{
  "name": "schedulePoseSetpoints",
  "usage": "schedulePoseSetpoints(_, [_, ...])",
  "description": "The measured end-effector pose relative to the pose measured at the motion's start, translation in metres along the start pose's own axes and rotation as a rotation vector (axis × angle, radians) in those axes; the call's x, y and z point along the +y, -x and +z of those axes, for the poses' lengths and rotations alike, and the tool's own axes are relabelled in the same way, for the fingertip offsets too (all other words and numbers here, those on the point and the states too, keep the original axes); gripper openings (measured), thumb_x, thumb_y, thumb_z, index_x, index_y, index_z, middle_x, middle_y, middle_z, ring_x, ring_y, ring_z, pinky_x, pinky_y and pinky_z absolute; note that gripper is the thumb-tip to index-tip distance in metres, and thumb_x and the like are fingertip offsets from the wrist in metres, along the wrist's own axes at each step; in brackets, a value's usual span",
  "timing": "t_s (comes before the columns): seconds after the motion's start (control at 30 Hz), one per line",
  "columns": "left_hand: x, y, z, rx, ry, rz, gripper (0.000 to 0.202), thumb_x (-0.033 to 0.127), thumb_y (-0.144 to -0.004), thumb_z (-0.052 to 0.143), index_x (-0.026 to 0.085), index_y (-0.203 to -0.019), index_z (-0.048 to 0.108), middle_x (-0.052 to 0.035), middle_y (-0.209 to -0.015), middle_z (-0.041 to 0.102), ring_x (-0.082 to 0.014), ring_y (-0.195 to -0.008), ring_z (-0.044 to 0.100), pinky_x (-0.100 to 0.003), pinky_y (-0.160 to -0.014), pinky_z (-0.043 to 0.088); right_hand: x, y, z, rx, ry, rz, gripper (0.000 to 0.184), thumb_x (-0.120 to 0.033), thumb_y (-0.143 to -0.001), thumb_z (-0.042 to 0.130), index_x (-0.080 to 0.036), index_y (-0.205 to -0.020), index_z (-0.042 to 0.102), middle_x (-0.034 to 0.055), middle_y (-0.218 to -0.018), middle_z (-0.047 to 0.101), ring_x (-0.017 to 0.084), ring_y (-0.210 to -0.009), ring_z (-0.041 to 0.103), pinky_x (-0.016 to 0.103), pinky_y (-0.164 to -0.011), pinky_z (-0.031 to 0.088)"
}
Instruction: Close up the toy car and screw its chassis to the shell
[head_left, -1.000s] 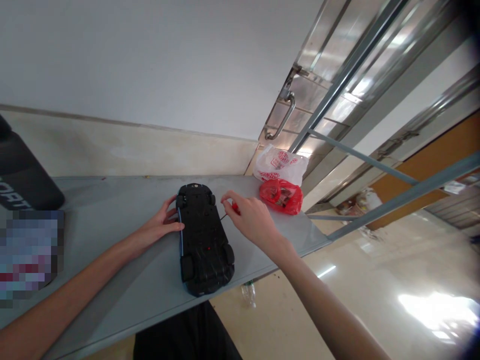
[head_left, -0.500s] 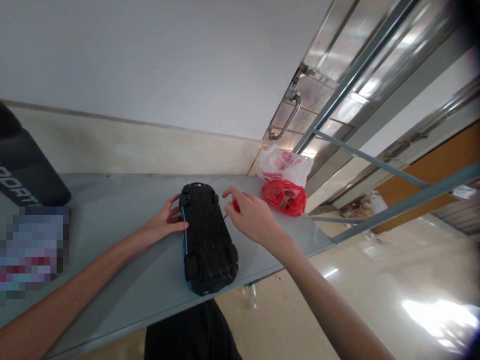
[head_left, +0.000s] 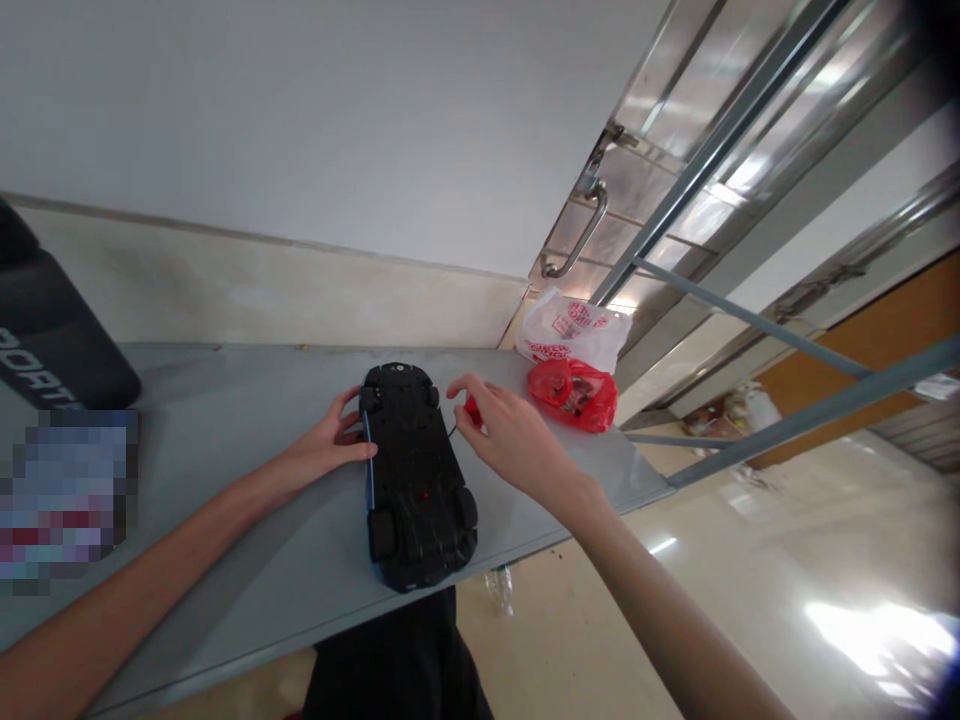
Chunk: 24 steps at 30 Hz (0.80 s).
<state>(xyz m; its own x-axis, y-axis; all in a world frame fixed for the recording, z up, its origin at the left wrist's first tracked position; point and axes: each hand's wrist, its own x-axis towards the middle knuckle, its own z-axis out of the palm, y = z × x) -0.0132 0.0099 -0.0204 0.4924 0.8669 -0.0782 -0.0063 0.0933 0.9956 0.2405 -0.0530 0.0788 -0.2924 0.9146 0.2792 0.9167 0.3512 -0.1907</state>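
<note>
A black toy car (head_left: pixel 414 475) lies upside down on the grey table (head_left: pixel 225 480), wheels up, with a blue edge along its left side. My left hand (head_left: pixel 330 445) rests against that left side, fingers curled on the car's edge. My right hand (head_left: pixel 506 435) hovers just right of the car, fingers pinched round a small red-handled screwdriver (head_left: pixel 471 410) whose thin shaft points toward the car.
A red plastic bag (head_left: pixel 574 392) and a white printed bag (head_left: pixel 574 330) sit at the table's far right corner. A dark bottle (head_left: pixel 45 340) stands at the left. A metal door with a handle (head_left: pixel 581 230) and shelf rails stand to the right; shiny floor below.
Almost nothing moved. The view shifted slightly; both hands stay beside the car, the right one still pinching the red tool.
</note>
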Motion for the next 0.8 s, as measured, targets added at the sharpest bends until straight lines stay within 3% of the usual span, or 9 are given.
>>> schedulePoseSetpoints(0.13, [-0.006, -0.003, -0.002, 0.01, 0.021, -0.01, 0.11, 0.038, -0.072, 0.081, 0.027, -0.158, 0.013, -0.0195, -0.158, 0.043, -0.0361, -0.146, 0.043, -0.058, -0.119, 0.031, 0.001, -0.001, 0.001, -0.018, 0.091, 0.104, 0.024, -0.032, -0.103, 0.041, -0.024, -0.115, 0.06, 0.001, -0.073, 0.066, 0.019, -0.068, 0.063, 0.026, -0.062, 0.033])
schedulePoseSetpoints(0.3, [-0.003, -0.002, -0.002, -0.014, 0.02, 0.012, 0.106, 0.037, -0.072, 0.081, 0.03, -0.156, 0.017, -0.0172, -0.156, 0.047, -0.0355, -0.147, 0.041, -0.059, -0.119, 0.029, 0.001, -0.003, -0.004, -0.015, 0.021, -0.013, 0.028, -0.02, -0.096, 0.048, -0.022, -0.122, 0.058, 0.0061, -0.102, 0.071, 0.018, -0.081, 0.065, 0.026, -0.072, 0.039])
schedulePoseSetpoints(0.5, [0.003, 0.001, 0.0, 0.008, -0.029, -0.03, 0.106, 0.039, -0.074, 0.079, 0.029, -0.157, 0.015, -0.0165, -0.157, 0.046, -0.035, -0.145, 0.044, -0.056, -0.12, 0.031, 0.002, -0.006, -0.001, -0.054, 0.13, 0.083, 0.03, -0.035, -0.104, 0.04, -0.027, -0.117, 0.065, 0.0037, -0.076, 0.069, 0.021, -0.071, 0.064, 0.028, -0.064, 0.034])
schedulePoseSetpoints(0.7, [-0.003, -0.002, -0.003, -0.013, -0.015, -0.001, 0.107, 0.041, -0.072, 0.081, 0.031, -0.156, 0.015, -0.0152, -0.157, 0.046, -0.0355, -0.147, 0.041, -0.057, -0.119, 0.033, 0.001, -0.004, -0.004, -0.056, 0.002, 0.014, 0.034, -0.023, -0.096, 0.049, -0.025, -0.129, 0.055, 0.0016, -0.086, 0.07, 0.018, -0.075, 0.065, 0.025, -0.065, 0.035])
schedulePoseSetpoints(0.8, [-0.002, -0.002, -0.002, -0.003, -0.013, -0.013, 0.107, 0.039, -0.071, 0.081, 0.032, -0.156, 0.016, -0.0154, -0.156, 0.048, -0.0363, -0.146, 0.042, -0.058, -0.119, 0.031, 0.004, -0.004, -0.001, -0.045, -0.001, 0.031, 0.028, -0.028, -0.099, 0.048, -0.027, -0.124, 0.059, -0.0003, -0.078, 0.069, 0.018, -0.071, 0.063, 0.026, -0.065, 0.035])
